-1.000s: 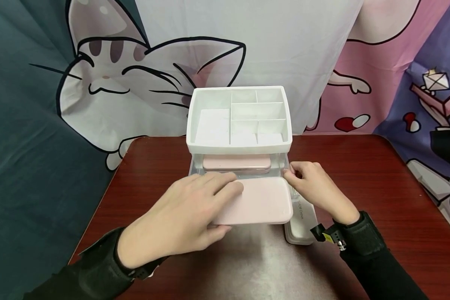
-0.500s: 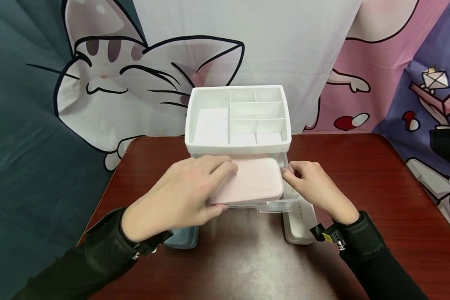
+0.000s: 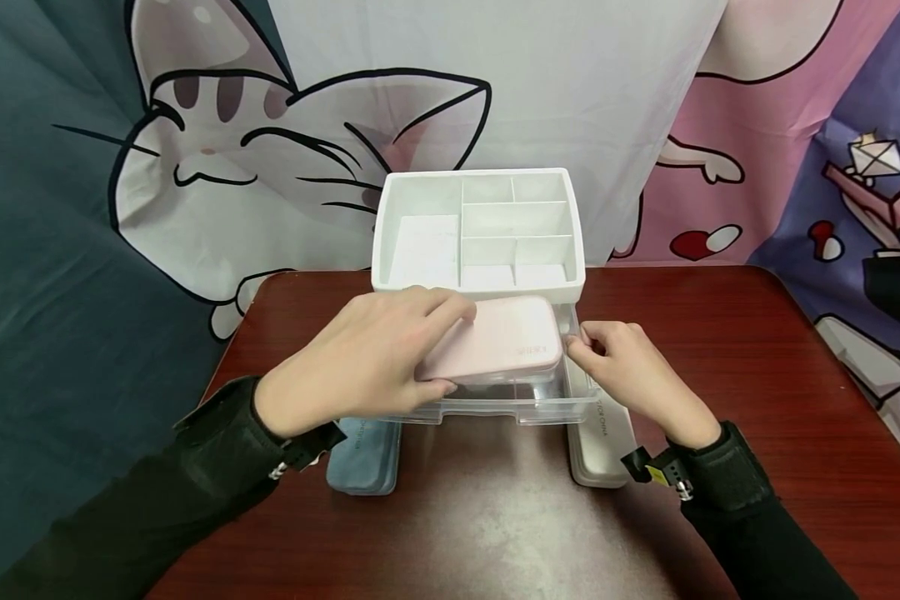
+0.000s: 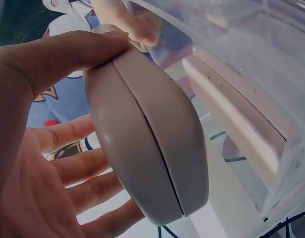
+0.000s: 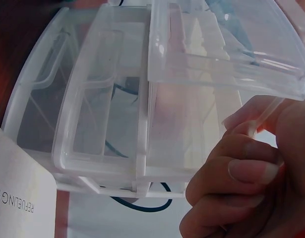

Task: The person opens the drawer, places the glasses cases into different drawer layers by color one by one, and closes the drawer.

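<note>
Pink case (image 3: 504,337) juts from the left hand (image 3: 367,354), knuckles up, gripping it; the curled right hand (image 3: 636,372) pinches the drawer (image 3: 483,408).

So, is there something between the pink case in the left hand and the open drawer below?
Nothing visible separates the held pink case from the clear drawer, but inside it a second pink case, seen in the left wrist view, may take some space.

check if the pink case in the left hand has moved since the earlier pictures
Yes, away from the person: in the head view, the pink case was apart from the white tray and now appears right at the tray's front edge.
</note>
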### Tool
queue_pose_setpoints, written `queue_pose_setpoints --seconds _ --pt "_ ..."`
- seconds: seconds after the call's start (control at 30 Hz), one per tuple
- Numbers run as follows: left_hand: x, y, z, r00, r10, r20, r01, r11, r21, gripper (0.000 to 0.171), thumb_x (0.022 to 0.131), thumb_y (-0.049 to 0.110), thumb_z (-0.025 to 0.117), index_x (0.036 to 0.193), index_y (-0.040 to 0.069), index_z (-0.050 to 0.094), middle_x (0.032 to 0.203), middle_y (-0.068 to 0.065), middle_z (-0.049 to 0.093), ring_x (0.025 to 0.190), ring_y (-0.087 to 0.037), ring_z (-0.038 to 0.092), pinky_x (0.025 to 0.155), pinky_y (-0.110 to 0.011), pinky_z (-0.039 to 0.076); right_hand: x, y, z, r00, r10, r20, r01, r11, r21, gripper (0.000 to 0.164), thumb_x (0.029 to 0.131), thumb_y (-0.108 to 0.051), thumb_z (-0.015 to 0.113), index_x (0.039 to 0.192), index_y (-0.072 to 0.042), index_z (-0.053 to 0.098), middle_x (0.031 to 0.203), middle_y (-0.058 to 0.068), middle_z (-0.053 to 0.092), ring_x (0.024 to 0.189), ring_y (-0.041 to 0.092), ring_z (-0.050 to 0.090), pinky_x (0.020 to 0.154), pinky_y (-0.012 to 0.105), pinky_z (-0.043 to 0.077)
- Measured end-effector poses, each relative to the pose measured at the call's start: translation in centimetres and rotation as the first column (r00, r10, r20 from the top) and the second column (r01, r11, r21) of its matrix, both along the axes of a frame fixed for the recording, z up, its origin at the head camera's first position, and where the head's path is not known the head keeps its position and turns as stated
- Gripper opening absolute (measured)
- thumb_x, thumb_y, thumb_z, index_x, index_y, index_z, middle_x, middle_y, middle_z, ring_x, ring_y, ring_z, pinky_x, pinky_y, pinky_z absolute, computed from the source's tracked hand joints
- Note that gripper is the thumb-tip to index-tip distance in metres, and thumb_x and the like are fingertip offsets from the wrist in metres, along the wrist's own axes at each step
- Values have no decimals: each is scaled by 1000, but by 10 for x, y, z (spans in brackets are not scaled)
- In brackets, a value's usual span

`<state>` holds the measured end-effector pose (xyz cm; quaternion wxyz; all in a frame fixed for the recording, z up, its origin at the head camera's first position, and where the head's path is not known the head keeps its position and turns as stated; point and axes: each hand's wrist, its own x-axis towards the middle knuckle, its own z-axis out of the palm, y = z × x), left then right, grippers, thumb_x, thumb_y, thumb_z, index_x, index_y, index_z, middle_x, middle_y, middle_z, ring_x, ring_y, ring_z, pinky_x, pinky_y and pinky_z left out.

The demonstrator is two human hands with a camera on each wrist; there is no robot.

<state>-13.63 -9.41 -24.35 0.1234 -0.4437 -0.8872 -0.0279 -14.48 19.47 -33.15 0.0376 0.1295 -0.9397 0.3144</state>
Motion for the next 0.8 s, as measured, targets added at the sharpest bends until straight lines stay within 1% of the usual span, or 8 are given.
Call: queue_pose_setpoints --seconds 0.07,0.17,0.27,0.37,0.5,0.6,0.8 --pt "-4 1 1 1000 11 24 -11 1000 -17 58 74 37 79 122 16 53 111 3 61 80 -13 55 58 -31 47 0 0 0 1000 0 -4 0 1000 1 39 93 -18 54 58 -13 37 53 -7 28 51 8 30 47 22 24" --pt "-9 2 2 996 27 82 -24 999 -34 58 75 37 78 123 18 52 112 4 61 80 -13 54 57 -31 46 0 0 0 1000 0 -4 0 1000 -3 39 93 -18 54 58 -13 37 53 -7 28 51 8 29 47 22 24" --pt "-14 4 1 989 36 145 -29 998 -51 58 76 38 77 124 19 51 111 5 60 82 -12 53 60 -31 45 0 0 0 1000 -2 0 2 1000 -7 39 93 -18 54 58 -13 37 53 -7 29 51 8 29 47 22 24" --pt "-19 5 1 981 46 188 -33 997 -70 58 77 38 77 125 20 50 109 6 60 83 -12 53 62 -31 45 0 0 0 1000 -1 4 1 1000 -8 40 94 -19 54 58 -13 37 53 -7 28 51 8 29 47 22 24" --pt "-24 7 1 973 59 224 -38 995 -96 58 76 39 77 124 21 49 101 8 58 81 -12 53 64 -31 44 0 0 -1 1000 3 3 -3 1000 -13 40 94 -19 54 58 -13 37 53 -6 29 51 8 29 47 22 24" --pt "-27 9 1 968 56 243 -30 993 -113 58 76 38 78 122 21 49 98 8 58 80 -12 52 63 -31 44 -1 0 -1 1000 5 -2 -5 1000 -15 39 93 -18 54 58 -13 37 53 -6 29 51 7 29 48 22 24" --pt "-32 16 1 959 51 278 -5 986 -166 56 76 35 77 123 20 48 101 7 59 81 -13 53 63 -31 44 -1 1 -1 1000 5 -2 -5 1000 -15 39 93 -17 54 59 -14 36 53 -6 28 51 8 29 48 22 23"
